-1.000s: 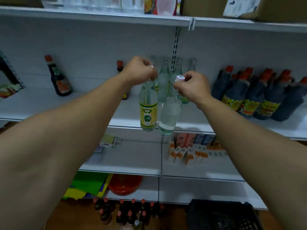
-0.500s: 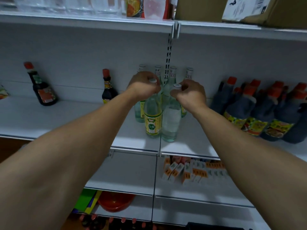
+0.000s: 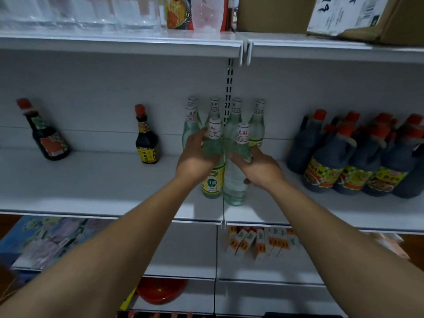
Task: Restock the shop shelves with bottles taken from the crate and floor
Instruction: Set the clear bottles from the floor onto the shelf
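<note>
1. Your left hand (image 3: 197,160) has its fingers curled round the shoulder of the labelled bottle (image 3: 213,180). It is pale green glass with clear liquid, a yellow-and-green label and a white cap, and it stands upright on the middle shelf (image 3: 91,191).
2. Your right hand (image 3: 259,168) has its fingers clamped round the shoulder of the plain bottle (image 3: 235,187). This one is the same shape with no label facing you, and it stands upright, touching the labelled bottle's right side.
3. Behind them the back bottles (image 3: 236,111) stand against the rear wall. You can see 5 caps, but your hands hide most of the bodies.
4. Both held bottles stand at the seam between 2 shelf panels, set back from the front lip.
5. To the left you have bare shelf as far as a small sauce bottle (image 3: 146,138), and a second dark bottle (image 3: 43,134) stands well beyond it.
6. To the right there is a short gap, then a tight group of dark jugs (image 3: 344,157) with red caps.
7. The upper shelf (image 3: 137,45) sits well above the caps.
8. On that upper shelf a cardboard box (image 3: 275,12) and clear containers (image 3: 80,12) are cut off by the top edge.
9. The small boxes (image 3: 257,242) on the shelf below are too blurred to read.
10. Lower still, a red bowl (image 3: 160,290) is partly hidden by your left forearm.
</note>
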The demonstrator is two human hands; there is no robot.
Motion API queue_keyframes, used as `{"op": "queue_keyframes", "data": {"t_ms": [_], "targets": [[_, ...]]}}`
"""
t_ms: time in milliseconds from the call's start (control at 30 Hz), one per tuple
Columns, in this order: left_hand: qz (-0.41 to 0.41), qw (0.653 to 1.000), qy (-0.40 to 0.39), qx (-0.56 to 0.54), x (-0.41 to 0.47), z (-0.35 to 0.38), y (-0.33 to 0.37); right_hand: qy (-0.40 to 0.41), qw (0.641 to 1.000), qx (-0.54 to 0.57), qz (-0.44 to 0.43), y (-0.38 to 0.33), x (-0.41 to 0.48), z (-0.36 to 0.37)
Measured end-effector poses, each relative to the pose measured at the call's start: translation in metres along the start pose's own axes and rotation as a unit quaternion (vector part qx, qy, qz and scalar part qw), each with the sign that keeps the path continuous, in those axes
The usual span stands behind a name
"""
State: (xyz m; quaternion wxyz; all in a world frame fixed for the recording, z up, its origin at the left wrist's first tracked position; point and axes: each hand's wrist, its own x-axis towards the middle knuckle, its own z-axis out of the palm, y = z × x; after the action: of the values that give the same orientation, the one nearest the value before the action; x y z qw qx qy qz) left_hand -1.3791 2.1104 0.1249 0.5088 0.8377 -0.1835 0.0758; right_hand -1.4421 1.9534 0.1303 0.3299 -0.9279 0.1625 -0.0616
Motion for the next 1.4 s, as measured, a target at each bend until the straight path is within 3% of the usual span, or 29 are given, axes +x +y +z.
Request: {"op": "queue_keyframes", "data": {"t_ms": [200, 333, 600, 1000, 1400], "targets": [[-0.054, 0.998, 0.008, 0.019, -0.02, 0.007, -0.049, 0.023, 0.991, 0.125, 0.029, 0.001, 0.001, 0.013], [-0.081, 0.995, 0.029, 0.045, -0.013, 0.006, -0.059, 0.044, 0.99, 0.129, 0.031, 0.007, 0.013, 0.021], [-0.178, 0.983, -0.009, 0.044, 0.021, 0.006, -0.072, 0.037, 0.989, 0.14, 0.041, 0.011, 0.034, 0.031], [-0.138, 0.987, 0.073, -0.048, 0.029, 0.027, -0.079, 0.049, 0.986, 0.16, 0.028, 0.022, 0.069, 0.036], [-0.134, 0.983, 0.124, -0.021, 0.032, 0.036, -0.08, 0.078, 0.975, 0.208, 0.016, 0.028, 0.082, 0.045]]}}
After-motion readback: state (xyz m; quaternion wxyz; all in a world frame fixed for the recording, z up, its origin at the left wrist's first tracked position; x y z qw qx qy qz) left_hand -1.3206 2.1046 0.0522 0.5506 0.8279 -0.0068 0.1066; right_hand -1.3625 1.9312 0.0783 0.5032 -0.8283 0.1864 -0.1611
